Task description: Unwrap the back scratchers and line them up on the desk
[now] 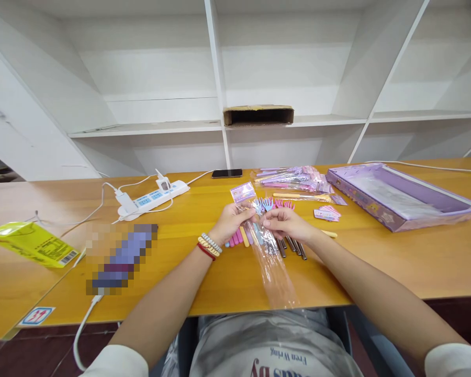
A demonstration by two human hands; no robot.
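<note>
My left hand point(232, 222) pinches the upper part of a long clear plastic bag point(275, 277), which trails toward the table's front edge. A small purple printed card point(243, 192) shows just beyond those fingers. My right hand point(284, 222) is closed at the bag's other side, thumb and forefinger together on the film. Beneath both hands lie loose back scratchers with blue and pink claw heads point(284, 204), coloured handles point(237, 239) and metal rods point(298, 248). Whether a scratcher is inside the bag is unclear.
Bagged back scratchers point(290, 179) are piled behind my hands. Small cards point(327, 213) and a purple box point(392, 222) are at right. At left are a power strip point(153, 200), a blurred phone-like object point(125, 256) and a yellow packet point(35, 243). A black phone point(226, 173) lies behind.
</note>
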